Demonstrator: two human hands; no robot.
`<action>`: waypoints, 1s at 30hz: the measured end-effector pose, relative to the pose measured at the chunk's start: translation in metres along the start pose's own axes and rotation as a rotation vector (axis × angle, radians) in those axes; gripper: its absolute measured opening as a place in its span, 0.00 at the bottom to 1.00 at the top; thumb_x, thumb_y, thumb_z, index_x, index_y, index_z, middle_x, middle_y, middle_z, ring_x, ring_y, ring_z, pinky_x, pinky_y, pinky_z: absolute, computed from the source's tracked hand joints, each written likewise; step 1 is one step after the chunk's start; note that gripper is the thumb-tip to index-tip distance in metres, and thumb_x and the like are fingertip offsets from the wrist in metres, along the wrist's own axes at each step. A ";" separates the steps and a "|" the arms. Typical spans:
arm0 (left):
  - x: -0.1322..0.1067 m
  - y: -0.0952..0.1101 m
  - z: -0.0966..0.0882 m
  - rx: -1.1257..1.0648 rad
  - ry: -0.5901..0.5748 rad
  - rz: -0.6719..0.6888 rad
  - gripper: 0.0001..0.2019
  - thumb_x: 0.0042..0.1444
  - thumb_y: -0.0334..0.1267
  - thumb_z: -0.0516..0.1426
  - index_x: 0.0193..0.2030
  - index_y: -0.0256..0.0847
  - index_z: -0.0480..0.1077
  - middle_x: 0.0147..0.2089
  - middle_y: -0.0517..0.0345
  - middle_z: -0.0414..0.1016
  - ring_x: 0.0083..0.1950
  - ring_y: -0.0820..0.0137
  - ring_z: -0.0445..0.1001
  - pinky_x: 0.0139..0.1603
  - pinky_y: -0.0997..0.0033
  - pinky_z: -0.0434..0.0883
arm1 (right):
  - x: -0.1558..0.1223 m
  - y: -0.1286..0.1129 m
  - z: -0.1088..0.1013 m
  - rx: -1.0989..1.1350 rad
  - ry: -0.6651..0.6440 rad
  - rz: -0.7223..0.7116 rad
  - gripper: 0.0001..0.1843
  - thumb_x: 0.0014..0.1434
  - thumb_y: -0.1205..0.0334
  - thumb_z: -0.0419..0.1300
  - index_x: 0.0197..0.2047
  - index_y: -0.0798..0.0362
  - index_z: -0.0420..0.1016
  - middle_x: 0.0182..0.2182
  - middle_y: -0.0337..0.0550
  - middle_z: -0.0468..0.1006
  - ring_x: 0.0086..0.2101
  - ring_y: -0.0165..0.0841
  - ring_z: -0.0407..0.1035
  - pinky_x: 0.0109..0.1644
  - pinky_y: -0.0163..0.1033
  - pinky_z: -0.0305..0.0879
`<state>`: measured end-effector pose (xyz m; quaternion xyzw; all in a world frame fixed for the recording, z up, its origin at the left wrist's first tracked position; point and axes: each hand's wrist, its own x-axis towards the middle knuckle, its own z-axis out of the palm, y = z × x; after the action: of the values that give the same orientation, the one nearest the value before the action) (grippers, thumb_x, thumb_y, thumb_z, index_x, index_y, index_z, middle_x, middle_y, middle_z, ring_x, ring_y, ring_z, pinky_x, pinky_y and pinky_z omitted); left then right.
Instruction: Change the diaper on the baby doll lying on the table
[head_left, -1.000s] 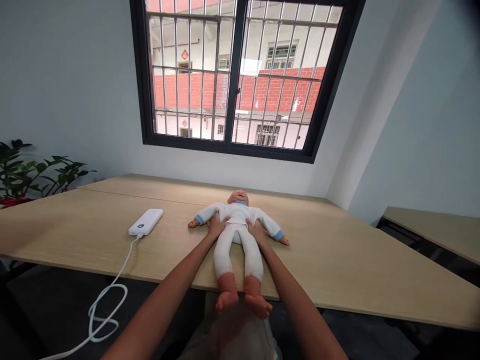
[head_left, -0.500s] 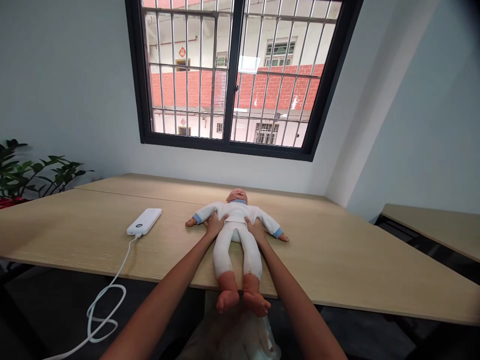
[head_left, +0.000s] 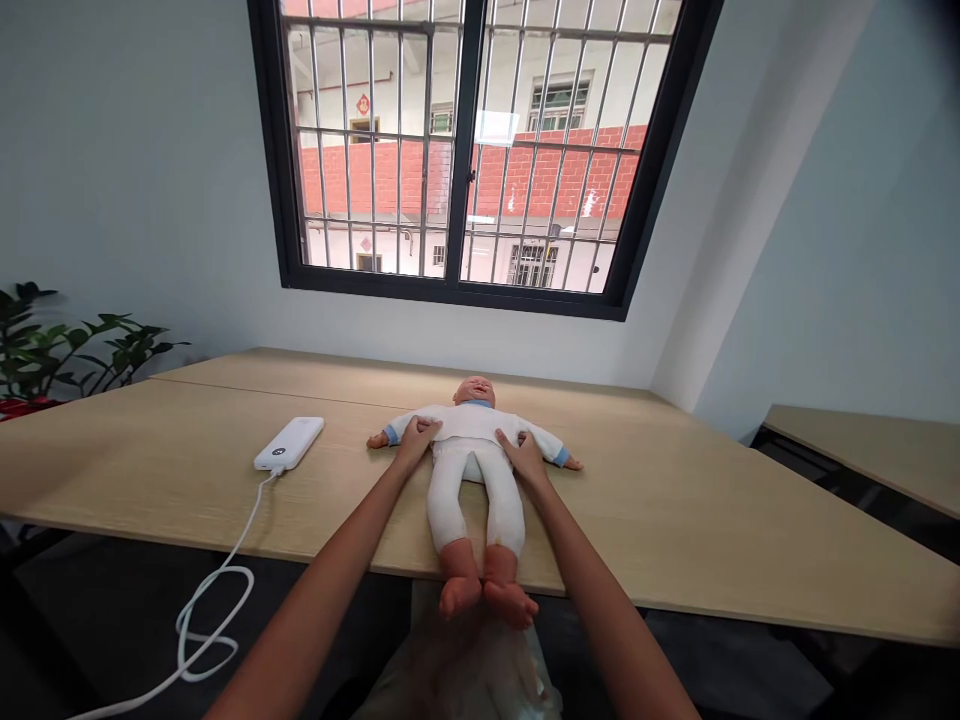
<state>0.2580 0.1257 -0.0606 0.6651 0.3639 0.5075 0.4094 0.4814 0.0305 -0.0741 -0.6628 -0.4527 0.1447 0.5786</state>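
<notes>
A baby doll (head_left: 448, 490) lies on its back on the wooden table, its head toward the window and its bare feet sticking out past the near edge. It wears a white top (head_left: 471, 424) with blue collar and cuffs, and white trousers. My left hand (head_left: 415, 442) is closed on the left side of the top, near the hem. On the other side, my right hand (head_left: 526, 456) pinches the same top by its lower right edge. The doll's arms are spread out sideways.
A white power bank (head_left: 290, 443) lies on the table (head_left: 675, 500) at left, its white cable (head_left: 246, 540) hanging over the near edge. A potted plant (head_left: 97, 350) stands far left. Behind the table is a barred window (head_left: 457, 150); a second table (head_left: 862, 440) is at right.
Both hands have shifted outward from the doll's waist, drawing the sides of the top wider, so its hem lies straighter. The doll's arms have moved slightly.
</notes>
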 end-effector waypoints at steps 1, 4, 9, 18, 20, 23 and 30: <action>0.000 0.000 -0.006 -0.030 -0.057 0.001 0.15 0.49 0.47 0.58 0.36 0.39 0.62 0.39 0.50 0.70 0.40 0.63 0.71 0.46 0.63 0.69 | -0.001 0.000 -0.004 0.008 -0.015 -0.008 0.38 0.48 0.40 0.62 0.51 0.62 0.66 0.52 0.64 0.69 0.52 0.47 0.66 0.58 0.46 0.61; -0.002 0.000 -0.023 -0.071 -0.250 0.006 0.17 0.40 0.42 0.61 0.38 0.38 0.68 0.39 0.51 0.72 0.40 0.64 0.72 0.45 0.65 0.70 | -0.007 0.000 -0.019 0.043 -0.107 -0.050 0.41 0.45 0.41 0.65 0.53 0.61 0.63 0.54 0.60 0.67 0.54 0.43 0.65 0.59 0.43 0.61; -0.007 -0.005 -0.029 -0.059 -0.383 0.051 0.21 0.36 0.39 0.63 0.41 0.38 0.70 0.41 0.51 0.74 0.42 0.63 0.72 0.48 0.63 0.69 | -0.015 0.003 -0.034 0.074 -0.367 -0.123 0.41 0.47 0.42 0.65 0.57 0.58 0.61 0.55 0.55 0.65 0.52 0.39 0.64 0.55 0.41 0.63; -0.016 -0.003 -0.013 0.150 -0.312 0.206 0.14 0.45 0.48 0.58 0.26 0.40 0.62 0.27 0.56 0.64 0.32 0.67 0.61 0.34 0.68 0.60 | -0.012 0.011 -0.018 -0.029 -0.188 -0.280 0.28 0.47 0.40 0.60 0.40 0.55 0.63 0.33 0.43 0.68 0.33 0.33 0.58 0.42 0.40 0.60; -0.017 -0.003 -0.012 0.216 -0.293 0.217 0.14 0.45 0.48 0.56 0.23 0.41 0.58 0.25 0.59 0.59 0.30 0.69 0.57 0.32 0.69 0.55 | -0.012 0.010 -0.016 -0.038 -0.187 -0.300 0.24 0.48 0.41 0.59 0.33 0.53 0.60 0.27 0.42 0.65 0.30 0.32 0.55 0.38 0.40 0.58; -0.017 -0.004 -0.011 0.255 -0.286 0.221 0.13 0.45 0.46 0.54 0.22 0.41 0.55 0.24 0.61 0.55 0.29 0.71 0.53 0.31 0.70 0.50 | -0.012 0.009 -0.015 -0.064 -0.210 -0.336 0.24 0.48 0.39 0.58 0.25 0.51 0.54 0.23 0.43 0.61 0.26 0.32 0.51 0.33 0.41 0.54; -0.008 -0.004 -0.020 0.231 -0.340 0.207 0.11 0.42 0.42 0.56 0.23 0.39 0.57 0.24 0.62 0.56 0.29 0.73 0.54 0.31 0.72 0.52 | -0.004 0.013 -0.026 -0.069 -0.214 -0.267 0.26 0.48 0.38 0.59 0.28 0.54 0.60 0.24 0.41 0.64 0.27 0.30 0.55 0.32 0.37 0.53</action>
<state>0.2367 0.1230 -0.0640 0.8173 0.2753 0.3823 0.3318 0.5032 0.0117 -0.0797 -0.5968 -0.6005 0.1206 0.5184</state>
